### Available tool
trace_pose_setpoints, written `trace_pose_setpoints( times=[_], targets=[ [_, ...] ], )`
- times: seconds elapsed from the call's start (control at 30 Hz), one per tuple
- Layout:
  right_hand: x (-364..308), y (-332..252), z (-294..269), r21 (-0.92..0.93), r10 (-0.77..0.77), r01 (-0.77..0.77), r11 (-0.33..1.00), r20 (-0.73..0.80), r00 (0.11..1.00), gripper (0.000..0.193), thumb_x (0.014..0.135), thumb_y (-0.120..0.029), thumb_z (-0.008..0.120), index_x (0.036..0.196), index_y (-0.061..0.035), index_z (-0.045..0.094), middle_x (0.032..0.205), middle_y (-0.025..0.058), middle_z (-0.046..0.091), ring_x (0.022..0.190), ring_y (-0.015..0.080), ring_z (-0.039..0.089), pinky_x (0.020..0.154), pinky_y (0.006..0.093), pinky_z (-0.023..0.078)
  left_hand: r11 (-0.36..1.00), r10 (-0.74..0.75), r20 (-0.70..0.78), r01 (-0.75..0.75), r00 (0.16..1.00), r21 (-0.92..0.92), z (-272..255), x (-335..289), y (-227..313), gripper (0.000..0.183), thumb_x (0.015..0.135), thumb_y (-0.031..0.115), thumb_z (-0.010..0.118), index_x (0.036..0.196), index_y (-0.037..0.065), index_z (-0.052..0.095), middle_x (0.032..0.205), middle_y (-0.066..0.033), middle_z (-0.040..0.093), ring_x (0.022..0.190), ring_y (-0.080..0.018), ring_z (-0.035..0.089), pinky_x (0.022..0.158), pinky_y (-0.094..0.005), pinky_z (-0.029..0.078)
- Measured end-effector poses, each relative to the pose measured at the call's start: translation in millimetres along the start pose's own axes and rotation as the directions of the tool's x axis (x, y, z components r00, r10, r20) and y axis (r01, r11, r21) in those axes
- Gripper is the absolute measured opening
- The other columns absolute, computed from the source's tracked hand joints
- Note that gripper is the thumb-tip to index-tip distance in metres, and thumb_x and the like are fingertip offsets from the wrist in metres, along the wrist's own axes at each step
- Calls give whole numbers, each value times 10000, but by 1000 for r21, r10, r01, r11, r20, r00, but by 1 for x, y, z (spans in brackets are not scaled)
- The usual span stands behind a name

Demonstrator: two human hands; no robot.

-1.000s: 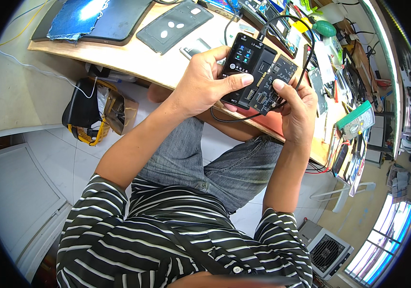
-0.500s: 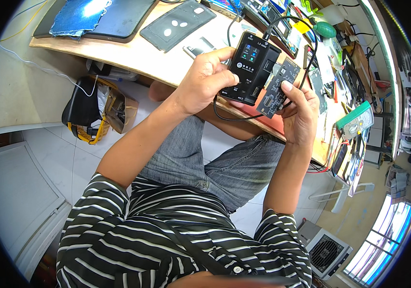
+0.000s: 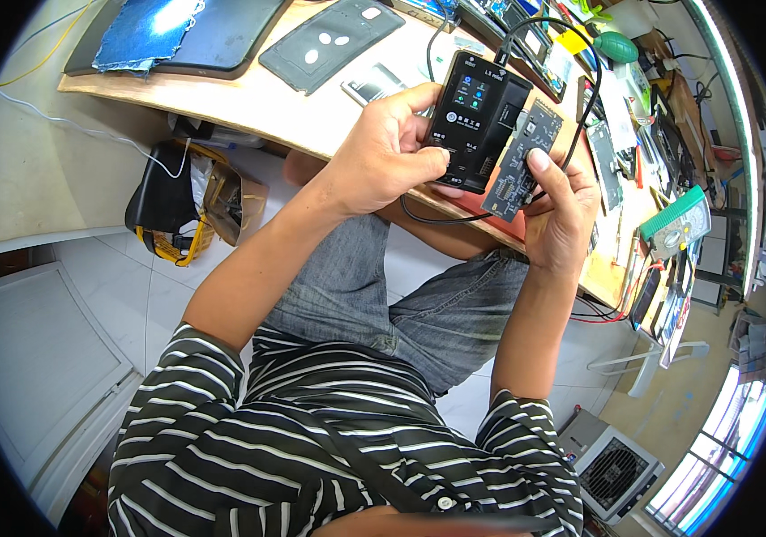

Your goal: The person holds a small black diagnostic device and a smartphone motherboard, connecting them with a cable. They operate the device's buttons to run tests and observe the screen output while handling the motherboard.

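Observation:
My left hand (image 3: pixel 392 148) is closed round a black handheld electronic device (image 3: pixel 472 112) with a small lit screen and a socket strip on its right side. The left thumb lies on the device's lower front face. A black cable (image 3: pixel 599 85) runs from the device's top and loops round to the right. My right hand (image 3: pixel 557 206) pinches a dark circuit board (image 3: pixel 529 157), thumb on its face, close beside the device's right edge. Whether board and device touch cannot be made out. The right fingers are partly hidden behind the board.
On the wooden table (image 3: pixel 195 106) lie a black phone back cover (image 3: pixel 333 40), a blue cloth (image 3: pixel 145 36) on a dark flat case, and a small silver part (image 3: pixel 374 83). Tools, a green air blower (image 3: pixel 616 46) and a multimeter (image 3: pixel 674 233) crowd the right. A bag (image 3: pixel 168 201) stands on the floor.
The circuit board has turned slightly, and its long edge now stands nearer parallel to the device. Both hands keep their hold. The whole view has shifted a little.

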State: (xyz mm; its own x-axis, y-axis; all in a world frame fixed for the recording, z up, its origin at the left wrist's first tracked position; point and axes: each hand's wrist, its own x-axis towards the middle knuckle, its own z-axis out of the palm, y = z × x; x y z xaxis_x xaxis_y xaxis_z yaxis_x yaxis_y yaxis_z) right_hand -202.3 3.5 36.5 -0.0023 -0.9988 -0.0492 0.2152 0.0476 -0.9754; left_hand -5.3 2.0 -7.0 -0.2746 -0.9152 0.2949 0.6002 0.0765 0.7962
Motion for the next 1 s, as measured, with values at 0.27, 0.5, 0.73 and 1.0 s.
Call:
trace_pose_setpoints(
  times=[0.27,0.5,0.73,1.0],
  targets=[
    [0,16,0,71,-135,135,988,2,991,344,801,-6,703,1102,100,573,859,116,669,706,119,649,632,223,533,989,-145,18,145,989,1,1,2,5,566,843,-51,537,1363,-98,318,1168,-170,587,1016,-216,640,809,-349,602],
    [-4,23,3,63,-145,144,988,14,989,503,775,20,721,1224,97,508,826,89,663,688,91,618,625,187,484,991,-128,1,128,992,32,2,2,3,564,838,-64,530,1360,-96,319,1154,-189,586,998,-231,647,786,-357,612],
    [-2,23,5,24,-191,190,982,55,980,678,742,17,744,1330,73,412,805,72,653,662,68,579,598,152,420,993,-103,-36,105,994,52,4,2,0,561,829,-76,528,1353,-106,329,1137,-188,595,988,-229,649,787,-363,609],
    [-1,21,10,147,-261,251,957,55,964,829,737,80,693,1438,33,253,832,94,649,731,123,627,654,231,508,990,-128,-47,130,991,62,4,4,1,568,811,-96,520,1348,-109,336,1115,-185,612,978,-215,653,804,-347,600]
  ],
)
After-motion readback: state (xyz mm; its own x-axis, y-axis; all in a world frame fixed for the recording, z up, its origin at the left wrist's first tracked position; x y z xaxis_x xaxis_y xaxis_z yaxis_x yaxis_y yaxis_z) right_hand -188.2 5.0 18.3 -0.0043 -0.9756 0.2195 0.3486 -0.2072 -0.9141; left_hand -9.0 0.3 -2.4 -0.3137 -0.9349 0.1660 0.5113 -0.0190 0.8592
